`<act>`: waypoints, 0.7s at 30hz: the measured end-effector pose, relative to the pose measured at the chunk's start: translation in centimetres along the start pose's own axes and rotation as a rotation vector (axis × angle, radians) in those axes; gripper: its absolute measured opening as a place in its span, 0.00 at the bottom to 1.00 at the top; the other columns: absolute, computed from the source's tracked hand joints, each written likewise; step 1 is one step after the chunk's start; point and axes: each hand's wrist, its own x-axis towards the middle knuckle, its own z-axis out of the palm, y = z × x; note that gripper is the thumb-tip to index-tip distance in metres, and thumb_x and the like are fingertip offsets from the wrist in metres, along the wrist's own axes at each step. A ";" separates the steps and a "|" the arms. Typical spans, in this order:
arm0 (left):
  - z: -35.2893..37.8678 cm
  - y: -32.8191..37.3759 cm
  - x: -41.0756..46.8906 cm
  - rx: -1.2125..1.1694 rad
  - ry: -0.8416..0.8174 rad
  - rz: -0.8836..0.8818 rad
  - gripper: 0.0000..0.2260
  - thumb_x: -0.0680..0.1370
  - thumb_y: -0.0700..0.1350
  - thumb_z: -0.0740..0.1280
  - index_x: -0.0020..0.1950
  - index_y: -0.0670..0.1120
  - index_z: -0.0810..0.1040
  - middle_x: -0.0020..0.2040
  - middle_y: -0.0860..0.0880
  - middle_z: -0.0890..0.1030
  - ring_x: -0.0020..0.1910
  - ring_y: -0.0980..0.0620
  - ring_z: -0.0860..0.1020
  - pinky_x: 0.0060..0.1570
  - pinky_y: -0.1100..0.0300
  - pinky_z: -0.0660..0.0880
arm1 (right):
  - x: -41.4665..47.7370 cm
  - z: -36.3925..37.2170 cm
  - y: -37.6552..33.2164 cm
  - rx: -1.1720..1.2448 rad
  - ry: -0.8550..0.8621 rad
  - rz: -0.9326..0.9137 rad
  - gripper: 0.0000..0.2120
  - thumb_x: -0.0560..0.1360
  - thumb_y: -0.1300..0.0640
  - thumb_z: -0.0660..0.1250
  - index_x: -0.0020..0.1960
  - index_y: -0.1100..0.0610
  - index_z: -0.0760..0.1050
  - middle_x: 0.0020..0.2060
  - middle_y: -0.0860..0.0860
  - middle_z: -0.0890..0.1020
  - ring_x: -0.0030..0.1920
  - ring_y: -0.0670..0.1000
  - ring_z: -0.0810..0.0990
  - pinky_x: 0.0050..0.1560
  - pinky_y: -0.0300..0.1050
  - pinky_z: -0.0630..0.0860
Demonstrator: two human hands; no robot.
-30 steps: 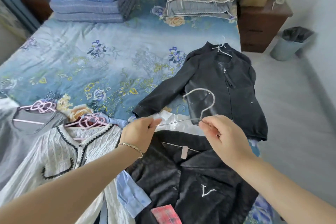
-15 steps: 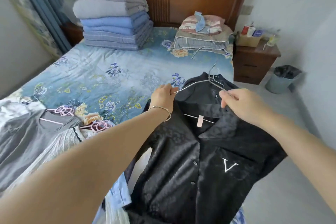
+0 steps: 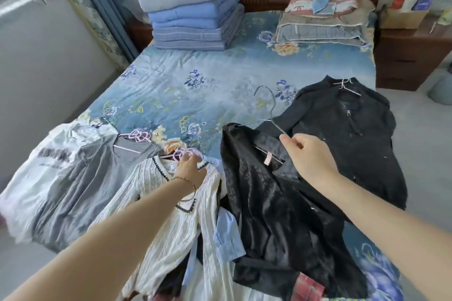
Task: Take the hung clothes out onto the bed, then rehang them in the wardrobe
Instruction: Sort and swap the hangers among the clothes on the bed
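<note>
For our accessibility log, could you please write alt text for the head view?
The right hand grips a black satin shirt on a wire hanger, while the left hand touches a pink hanger in a cream cardigan.

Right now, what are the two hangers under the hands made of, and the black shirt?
Hanger held by the right hand: the wire hanger looks like thin bare metal, grey with a slight gleam. Pink hanger at the left hand: thicker and matte, probably plastic or coated. Black shirt: glossy with soft highlights, likely satin, fibre unclear.
</note>
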 end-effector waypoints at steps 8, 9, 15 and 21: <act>1.9 -11.2 13.9 0.044 -0.154 -0.049 0.15 0.79 0.40 0.58 0.65 0.42 0.73 0.65 0.43 0.74 0.62 0.44 0.74 0.59 0.56 0.71 | 6.9 15.2 -1.4 -0.114 0.020 0.200 0.24 0.79 0.46 0.56 0.29 0.56 0.57 0.24 0.49 0.65 0.30 0.53 0.66 0.30 0.44 0.59; 2.5 -12.3 16.3 0.042 -0.156 -0.049 0.16 0.79 0.40 0.59 0.66 0.43 0.71 0.67 0.43 0.73 0.63 0.44 0.73 0.59 0.56 0.71 | 8.2 17.0 -1.4 -0.142 0.020 0.216 0.24 0.79 0.45 0.56 0.29 0.56 0.57 0.24 0.49 0.66 0.31 0.54 0.67 0.30 0.43 0.59; 6.4 -17.6 29.8 0.136 -0.122 -0.037 0.21 0.77 0.36 0.58 0.70 0.44 0.65 0.68 0.43 0.70 0.62 0.44 0.73 0.56 0.53 0.74 | 14.6 27.5 0.0 -0.219 0.018 0.235 0.24 0.78 0.45 0.57 0.29 0.57 0.58 0.23 0.50 0.65 0.28 0.51 0.64 0.29 0.42 0.59; 10.4 -21.8 38.2 0.200 -0.170 -0.073 0.25 0.77 0.38 0.58 0.74 0.45 0.56 0.71 0.45 0.66 0.64 0.42 0.71 0.59 0.49 0.71 | 16.4 33.6 2.9 -0.227 -0.020 0.267 0.24 0.78 0.47 0.59 0.28 0.56 0.57 0.22 0.49 0.62 0.26 0.51 0.61 0.28 0.46 0.59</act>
